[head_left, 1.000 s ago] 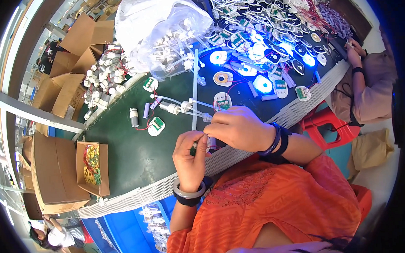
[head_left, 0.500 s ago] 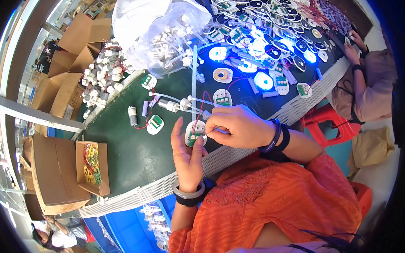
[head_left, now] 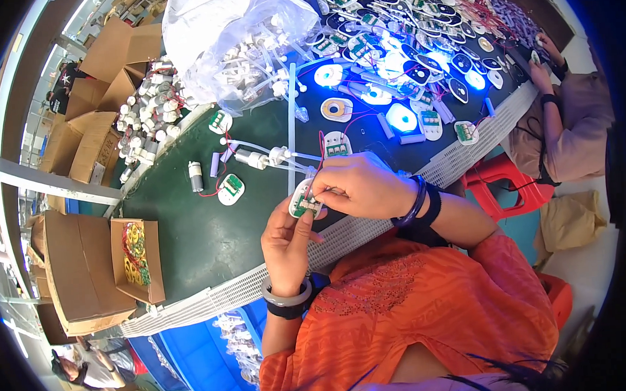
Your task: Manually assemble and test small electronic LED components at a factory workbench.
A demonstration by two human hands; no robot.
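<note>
My left hand [head_left: 286, 250] grips a white oval plate with a green circuit board [head_left: 303, 203] by its edge, thumb across the front. The plate is tilted above the table edge. My right hand [head_left: 368, 187] is closed in a pinch at the board's connectors, on a thin red wire [head_left: 318, 169] that loops up from there. Its fingertips partly cover the wire end. Just beyond, a small motor pump [head_left: 251, 158] with clear tubes lies on the green table. Left of it are another small motor [head_left: 196, 177], purple cylinders [head_left: 215, 164] and a second board plate [head_left: 231, 189].
A large heap of board plates [head_left: 424, 26], some glowing blue, covers the far right. A plastic bag of pump parts [head_left: 242, 53] and piled motors [head_left: 145, 125] lie at the far left. Cardboard boxes [head_left: 88, 265] stand left; blue bins [head_left: 201, 351] sit below. A co-worker [head_left: 579, 117] works at right.
My left fingers, stretched out before, have curled around the plate, which is now raised and tilted. My right fingers have moved in onto the board with the red wire. The view has shifted slightly.
</note>
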